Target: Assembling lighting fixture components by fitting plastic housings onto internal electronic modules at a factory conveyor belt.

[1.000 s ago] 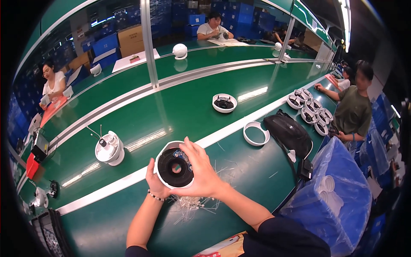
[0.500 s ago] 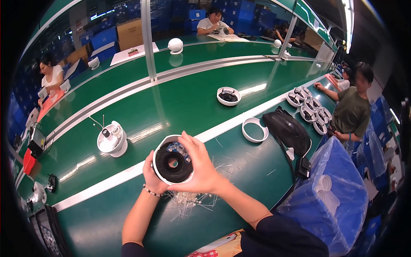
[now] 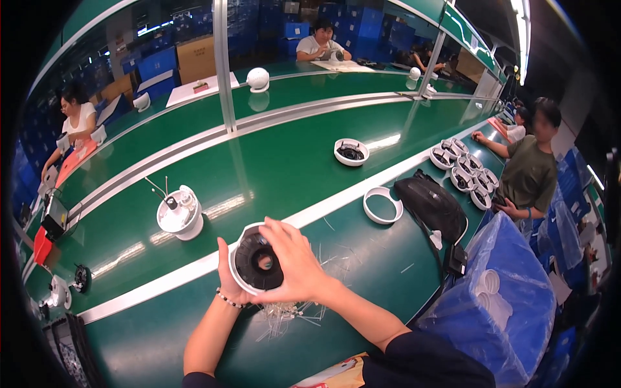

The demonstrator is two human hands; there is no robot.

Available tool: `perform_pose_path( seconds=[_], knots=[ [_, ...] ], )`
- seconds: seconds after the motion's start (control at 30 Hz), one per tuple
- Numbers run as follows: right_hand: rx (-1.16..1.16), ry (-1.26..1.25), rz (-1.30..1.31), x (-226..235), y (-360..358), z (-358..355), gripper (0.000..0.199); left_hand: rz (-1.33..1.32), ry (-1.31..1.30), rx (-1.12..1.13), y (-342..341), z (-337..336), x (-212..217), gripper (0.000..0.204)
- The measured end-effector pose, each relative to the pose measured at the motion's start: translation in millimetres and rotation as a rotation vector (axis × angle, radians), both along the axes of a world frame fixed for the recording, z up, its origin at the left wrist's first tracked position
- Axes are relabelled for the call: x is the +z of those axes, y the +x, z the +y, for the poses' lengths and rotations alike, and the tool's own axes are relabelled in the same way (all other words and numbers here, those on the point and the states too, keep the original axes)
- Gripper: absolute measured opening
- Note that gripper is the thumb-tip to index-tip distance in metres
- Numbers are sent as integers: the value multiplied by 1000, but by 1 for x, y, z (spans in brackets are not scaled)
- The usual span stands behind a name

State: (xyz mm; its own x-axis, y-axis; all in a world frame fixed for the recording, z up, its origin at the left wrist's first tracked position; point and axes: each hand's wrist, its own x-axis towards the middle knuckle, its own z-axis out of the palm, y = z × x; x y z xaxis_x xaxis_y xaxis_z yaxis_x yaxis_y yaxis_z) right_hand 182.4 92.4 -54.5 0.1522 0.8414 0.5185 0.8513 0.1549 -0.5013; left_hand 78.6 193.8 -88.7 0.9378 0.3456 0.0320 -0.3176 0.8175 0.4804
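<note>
Both hands hold a round white housing (image 3: 235, 274) with a black ring-shaped insert (image 3: 261, 260) and a hole in its middle, above the near bench. My left hand (image 3: 231, 279) is wrapped around its left and lower side, thumb up along the rim. Across the right side lies my right hand (image 3: 294, 262), its fingers bent over the top rim and onto the black insert. Those fingers hide part of the insert. Beneath the wrists, a pile of thin clear strips with small pale ends (image 3: 284, 318) lies on the green bench.
A white housing with wires (image 3: 181, 216) and a white bowl-shaped part (image 3: 351, 152) stand on the green belt. To the right are a white ring (image 3: 383, 205), a black bag (image 3: 432, 208), several filled white housings (image 3: 462, 169) and a plastic-lined blue bin (image 3: 491, 310). A co-worker (image 3: 533, 161) stands beyond.
The held housing has dropped slightly and tilted. A blue circuit board seen in it before is now out of sight by my right fingers. The parts on the belt have shifted right.
</note>
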Motion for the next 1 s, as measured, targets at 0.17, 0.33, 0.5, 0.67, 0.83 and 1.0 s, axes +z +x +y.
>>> perform_pose_path(
  seconds=[0.17, 0.33, 0.5, 0.67, 0.83, 1.0],
  knots=[
    [108, 24, 8, -5, 9, 0, 103, 78, -29, 75, -5, 4, -20, 73],
    [-104, 148, 83, -20, -15, 7, 103, -36, 75, 237, 0, -3, -12, 65],
    [-152, 148, 82, -24, -26, 3, 103, -82, 161, 238, -2, -11, -4, 63],
    [-41, 141, 59, -26, -16, 5, 93, 88, -46, 298, 0, -7, -6, 57],
    [326, 333, -91, -42, 12, -7, 41, 299, -71, 128, -3, 5, 1, 62],
    [331, 354, -95, -38, 18, -23, 31, 332, -42, 9, 2, 7, -16, 62]
  ],
)
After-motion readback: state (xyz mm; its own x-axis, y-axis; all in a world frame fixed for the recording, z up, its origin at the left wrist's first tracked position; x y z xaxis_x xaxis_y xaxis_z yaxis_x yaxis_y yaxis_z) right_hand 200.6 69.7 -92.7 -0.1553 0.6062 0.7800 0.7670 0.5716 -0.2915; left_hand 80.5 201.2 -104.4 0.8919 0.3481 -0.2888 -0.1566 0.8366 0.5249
